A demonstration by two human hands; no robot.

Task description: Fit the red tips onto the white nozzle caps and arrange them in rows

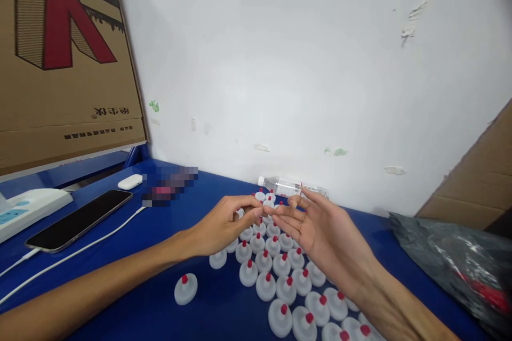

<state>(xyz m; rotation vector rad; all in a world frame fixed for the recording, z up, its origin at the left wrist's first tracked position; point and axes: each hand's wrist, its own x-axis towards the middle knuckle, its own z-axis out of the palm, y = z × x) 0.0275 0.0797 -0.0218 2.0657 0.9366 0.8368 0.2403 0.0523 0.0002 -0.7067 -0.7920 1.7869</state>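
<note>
Above a cluster of white round discs with red nubs (263, 261), my two hands meet at the fingertips. The thumb and forefinger of my left hand (224, 224) are pinched together on a fingertip of my right hand (320, 224). That right hand is turned palm up with its fingers stretched out and apart, and I see nothing lying in it. Whether a small item sits inside the left pinch is hidden. One separate white disc (185, 289) lies left of the cluster, below my left forearm. My right forearm covers part of the cluster.
A clear plastic bottle (286, 187) lies by the white wall. On the blue table (160, 234) at left are a phone (80, 221) with a white cable, a white case (130, 181) and a power strip (32, 210). A grey plastic bag (448, 261) lies right; a cardboard box (68, 85) stands left.
</note>
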